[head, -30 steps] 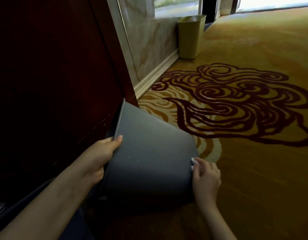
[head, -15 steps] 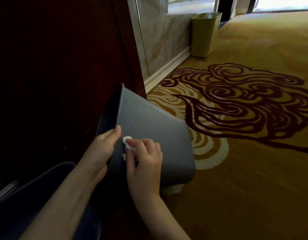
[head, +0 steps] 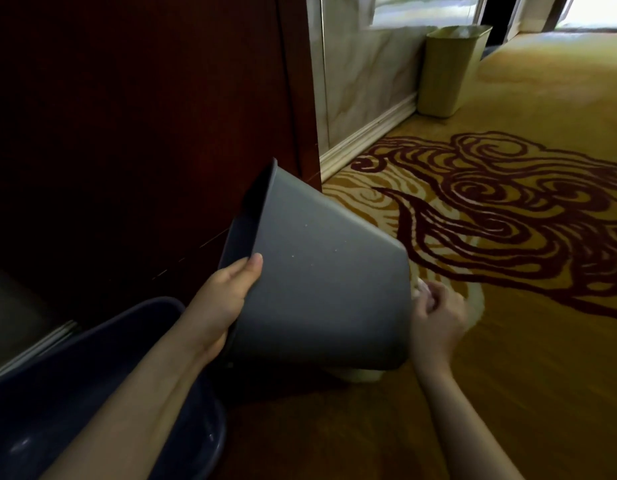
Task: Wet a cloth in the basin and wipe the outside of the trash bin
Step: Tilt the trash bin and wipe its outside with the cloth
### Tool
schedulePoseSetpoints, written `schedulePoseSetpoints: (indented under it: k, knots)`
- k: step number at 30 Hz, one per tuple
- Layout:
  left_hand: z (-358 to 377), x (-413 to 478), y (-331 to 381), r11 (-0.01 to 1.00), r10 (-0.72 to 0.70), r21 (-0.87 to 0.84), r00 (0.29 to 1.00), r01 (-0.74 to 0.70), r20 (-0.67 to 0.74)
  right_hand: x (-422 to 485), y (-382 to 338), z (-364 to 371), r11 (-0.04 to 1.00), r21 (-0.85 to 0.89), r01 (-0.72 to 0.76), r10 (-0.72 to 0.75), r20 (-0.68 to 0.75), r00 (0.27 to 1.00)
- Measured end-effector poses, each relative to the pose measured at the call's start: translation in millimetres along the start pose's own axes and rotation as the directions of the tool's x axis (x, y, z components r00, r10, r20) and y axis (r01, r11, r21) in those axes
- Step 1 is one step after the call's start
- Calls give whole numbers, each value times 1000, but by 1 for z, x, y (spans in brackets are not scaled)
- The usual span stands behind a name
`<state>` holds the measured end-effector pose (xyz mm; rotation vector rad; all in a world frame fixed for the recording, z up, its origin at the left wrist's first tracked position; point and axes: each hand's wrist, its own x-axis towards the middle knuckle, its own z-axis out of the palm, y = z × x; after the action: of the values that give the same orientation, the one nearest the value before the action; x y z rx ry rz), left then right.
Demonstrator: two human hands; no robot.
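We grip the rim of the tipped grey plastic trash bin [head: 320, 289] with our left hand [head: 218, 306], mouth toward the dark wood panel; our right hand [head: 438, 317], nearer its base, pinches a small white cloth [head: 420, 289] there.

A grey trash bin [head: 327, 292] is tipped over on its side, its open mouth turned towards a dark red wooden panel [head: 137, 133] and its base towards the patterned carpet [head: 507, 341]. The left hand [head: 224, 303] grips the rim of the bin, thumb on the outside wall and the other fingers hidden inside. The right hand [head: 438, 320] is curled at the edge of the bin's base, with a small bit of white cloth [head: 422, 288] showing at its fingertips against the bin. A dark blue basin [head: 75, 403] sits under the left forearm. A yellowish bin [head: 449, 71] stands farther off by the marble wall [head: 362, 81].
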<state>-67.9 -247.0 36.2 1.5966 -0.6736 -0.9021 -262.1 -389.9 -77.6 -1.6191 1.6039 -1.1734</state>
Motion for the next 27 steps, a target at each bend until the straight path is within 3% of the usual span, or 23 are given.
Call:
schedulePoseSetpoints:
  k: [2,6,9,12,18,24,26,27]
  knots:
    - [3,2,1,1000,6,13,1000,-7,13,-19,-50,7,977,164,136,-149,70,986]
    - [9,3,2,999,28,19,1000,-28,10,-65,-128,31,864,325,385,-448,146,882]
    - [10,2,-1,996,73,54,997,-73,14,-71,-136,39,835,326,443,-497,104,861]
    - [7,3,-7,998,69,9,998,-69,-4,-54,-110,41,893,257,370,-403,89,911]
    - [-6,1,-13,998,66,-5,998,-66,22,-8,-33,40,997,47,63,-64,23,998]
    - [-6,1,-10,999,36,-11,999,-36,1,21,3,26,943,22,-331,330,50,943]
    - [-6,-1,-10,999,24,-21,1000,-24,3,22,-7,21,943,36,-330,330,-5,944]
    - [-6,-1,-9,999,24,-22,1000,-23,7,18,-18,20,963,64,-262,264,-19,964]
